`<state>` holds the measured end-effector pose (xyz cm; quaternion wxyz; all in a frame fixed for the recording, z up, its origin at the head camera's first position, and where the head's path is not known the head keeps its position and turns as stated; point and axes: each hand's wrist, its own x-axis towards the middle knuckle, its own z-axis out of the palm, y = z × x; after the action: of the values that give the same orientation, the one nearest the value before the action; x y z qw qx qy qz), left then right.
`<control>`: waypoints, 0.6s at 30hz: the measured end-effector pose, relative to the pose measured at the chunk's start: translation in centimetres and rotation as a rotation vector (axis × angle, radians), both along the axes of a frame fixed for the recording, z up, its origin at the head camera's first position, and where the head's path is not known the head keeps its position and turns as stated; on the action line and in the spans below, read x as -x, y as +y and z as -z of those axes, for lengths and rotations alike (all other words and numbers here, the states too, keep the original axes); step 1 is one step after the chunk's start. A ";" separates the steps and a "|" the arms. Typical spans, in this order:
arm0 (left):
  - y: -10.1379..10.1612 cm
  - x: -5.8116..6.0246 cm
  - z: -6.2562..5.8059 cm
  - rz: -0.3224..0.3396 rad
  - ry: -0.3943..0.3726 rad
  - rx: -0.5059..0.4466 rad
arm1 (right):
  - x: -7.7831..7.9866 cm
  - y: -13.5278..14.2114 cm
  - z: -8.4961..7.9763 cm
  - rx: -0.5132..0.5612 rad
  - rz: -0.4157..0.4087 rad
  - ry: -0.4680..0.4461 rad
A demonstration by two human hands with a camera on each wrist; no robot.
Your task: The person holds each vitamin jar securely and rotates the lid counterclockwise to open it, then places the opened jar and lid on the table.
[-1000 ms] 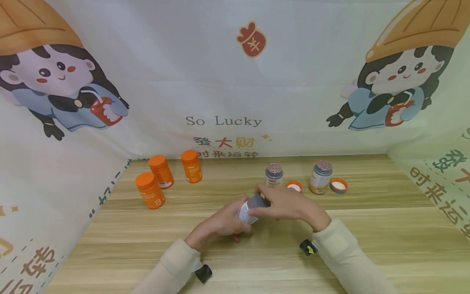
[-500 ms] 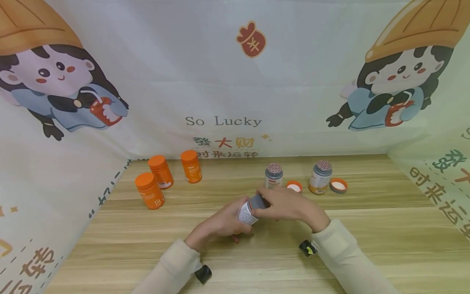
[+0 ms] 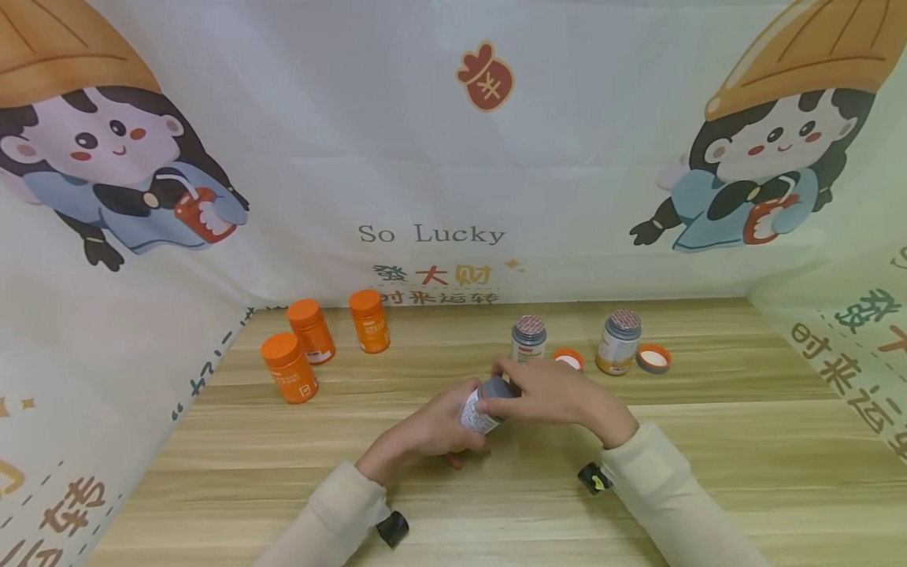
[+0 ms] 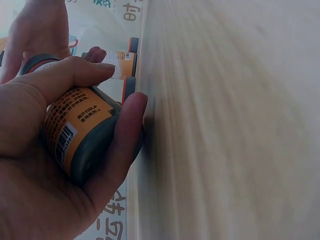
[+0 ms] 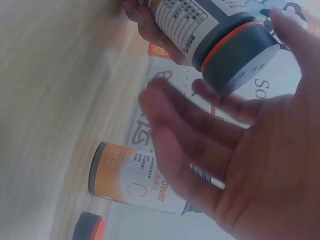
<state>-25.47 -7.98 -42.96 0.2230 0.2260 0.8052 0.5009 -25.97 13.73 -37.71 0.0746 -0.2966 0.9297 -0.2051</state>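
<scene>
My left hand grips a small grey supplement bottle by its body, thumb across the label. The bottle lies tilted, its dark grey cap toward my right hand, with an orange ring at the neck. Around that cap the right fingers are loosely bent. In the right wrist view a gap shows between thumb and cap, and a fingertip is near the cap's lower edge. Just behind the hands stand two uncapped bottles, one grey and one with an orange-white label, both with foil-like seals.
Two loose caps, one partly behind the right hand and another farther right, lie inside-up on the wooden table. Three orange bottles with lids on stand at the back left. A printed cloth walls the back and sides.
The right thumb and fingers shift slightly around the cap, a little farther over the bottle's neck than half a second ago. The left hand and the other bottles stay put.
</scene>
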 end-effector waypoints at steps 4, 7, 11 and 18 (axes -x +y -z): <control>0.0 0.0 0.0 0.001 0.011 0.006 | 0.1 0.0 0.0 -0.030 0.033 0.023; 0.0 0.0 0.0 0.000 0.012 0.007 | 0.1 0.1 0.0 -0.037 0.029 0.041; 0.0 0.0 0.0 -0.002 0.010 0.008 | 0.2 0.2 -0.2 -0.017 0.000 0.059; 0.0 0.0 0.0 0.013 0.045 0.021 | 0.2 0.6 -0.5 0.025 -0.081 0.073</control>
<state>-25.47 -7.98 -42.92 0.2105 0.2399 0.8137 0.4858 -26.12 14.29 -37.21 0.0453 -0.3423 0.9163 -0.2027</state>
